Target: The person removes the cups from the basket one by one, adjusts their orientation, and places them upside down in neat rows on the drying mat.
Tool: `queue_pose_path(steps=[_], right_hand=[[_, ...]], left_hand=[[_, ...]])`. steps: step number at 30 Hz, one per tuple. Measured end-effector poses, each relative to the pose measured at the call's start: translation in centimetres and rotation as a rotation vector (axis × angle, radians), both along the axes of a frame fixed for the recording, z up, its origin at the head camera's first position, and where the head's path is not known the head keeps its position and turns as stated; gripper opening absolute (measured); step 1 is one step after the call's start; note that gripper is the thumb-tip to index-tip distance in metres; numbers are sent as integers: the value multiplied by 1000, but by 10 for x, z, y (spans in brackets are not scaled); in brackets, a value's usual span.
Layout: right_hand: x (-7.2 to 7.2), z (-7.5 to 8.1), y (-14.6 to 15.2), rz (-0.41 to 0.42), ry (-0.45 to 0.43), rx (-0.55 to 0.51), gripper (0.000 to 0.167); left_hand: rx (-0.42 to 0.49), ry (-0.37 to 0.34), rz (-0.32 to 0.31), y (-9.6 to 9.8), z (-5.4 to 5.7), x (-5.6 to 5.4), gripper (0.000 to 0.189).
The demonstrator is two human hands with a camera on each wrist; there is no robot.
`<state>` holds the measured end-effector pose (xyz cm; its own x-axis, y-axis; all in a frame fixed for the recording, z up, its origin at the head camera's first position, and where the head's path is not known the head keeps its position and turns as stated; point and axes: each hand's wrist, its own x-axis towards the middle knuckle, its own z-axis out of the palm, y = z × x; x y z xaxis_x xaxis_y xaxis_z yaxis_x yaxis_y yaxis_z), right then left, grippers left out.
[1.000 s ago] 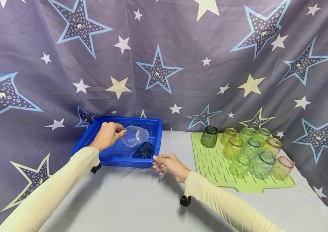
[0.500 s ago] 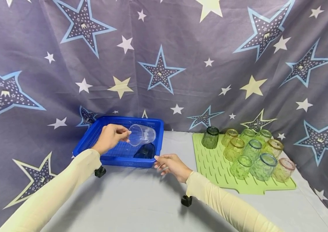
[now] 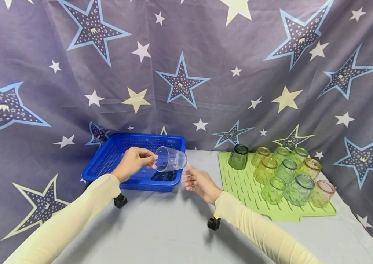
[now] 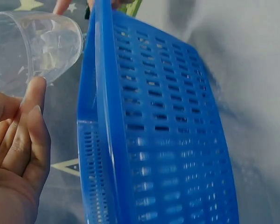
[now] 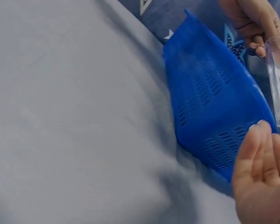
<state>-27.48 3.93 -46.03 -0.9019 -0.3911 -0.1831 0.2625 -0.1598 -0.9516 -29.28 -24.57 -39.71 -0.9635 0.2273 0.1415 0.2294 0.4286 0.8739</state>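
Observation:
My left hand (image 3: 135,162) pinches a clear cup (image 3: 173,160) by its rim. The cup lies sideways in the air above the front right of a blue plastic basket (image 3: 136,184), its base pointing right. At that base is my right hand (image 3: 202,184), its fingertips near or touching it and its fingers loosely extended; contact is hard to tell. In the left wrist view, thumb and finger meet on the rim of the clear cup (image 4: 46,44). A dark glass (image 3: 162,177) lies in the basket, partly hidden by the basket's front wall and the cup.
To the right, a green drying mat (image 3: 236,190) bears several upside-down coloured glasses (image 3: 299,189). One dark green glass (image 3: 238,157) stands at its back left corner. A star-patterned curtain (image 3: 186,36) hangs behind the white-covered table (image 3: 153,231).
My left hand has carried the clear cup rightward and toward me, from inside the basket to above its front right. My right hand has left the basket's corner and moved to the cup's base.

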Motion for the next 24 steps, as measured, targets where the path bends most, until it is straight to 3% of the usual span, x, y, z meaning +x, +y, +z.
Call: queue_pose_path(steps=[5,13,24], right_hand=[[-8,7,1,-3,-50,-119,76],[-14,7,6,41,-126,-223,58],[-19,9,18,57,-38,-177,60]], left_hand=[[56,-46,-42,6,-4,1,28],[120,-108,-87,14,-8,6,27],[111,-137,-84,22,-12,10,23]])
